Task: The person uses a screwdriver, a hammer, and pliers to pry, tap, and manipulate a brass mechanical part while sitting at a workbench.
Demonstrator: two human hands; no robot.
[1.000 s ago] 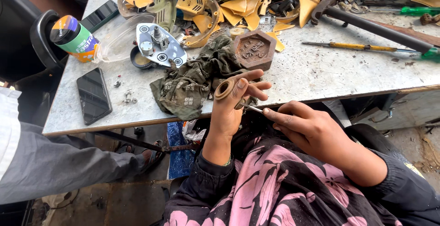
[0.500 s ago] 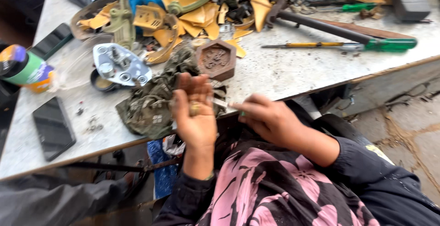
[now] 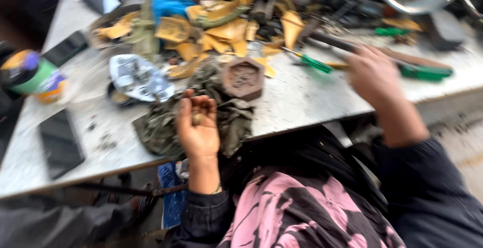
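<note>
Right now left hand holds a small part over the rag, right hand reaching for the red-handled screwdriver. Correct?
Nearly. The head view shows the right hand at a green-handled screwdriver, not red. The left hand does hold a small part over the rag.

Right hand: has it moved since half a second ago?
Yes. The right hand left the left hand and reached out over the table to the green screwdriver.
</note>
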